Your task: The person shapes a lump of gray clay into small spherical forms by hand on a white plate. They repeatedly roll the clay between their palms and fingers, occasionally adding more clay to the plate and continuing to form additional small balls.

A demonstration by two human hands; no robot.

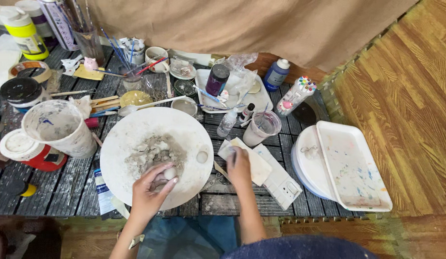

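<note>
- Fingers of the left hand (151, 189) curl round a small pale lump of clay (167, 173), pinning it on the near part of the round white board (129, 132) so it stays put in the grey smear.
- Right hand (239, 165) lies flat on a cream sheet of paper (255, 165) just right of the board, fingers bent and pressing down; whether they pinch anything, nobody can tell from here.
- More crumbled grey clay (153, 149) sits heaped mid-board, just beyond the lump, within easy reach.
- Left of the board stands a paint-smeared white bucket (59, 125), crowding that edge.
- Far side is cluttered: a cup of brushes (129, 52), a dark jar (217, 79) on a small tray, a cloudy plastic cup (262, 127).
- Far right, a stained white rectangular tray (352, 168) rests over a round basin, well apart from both hands.
</note>
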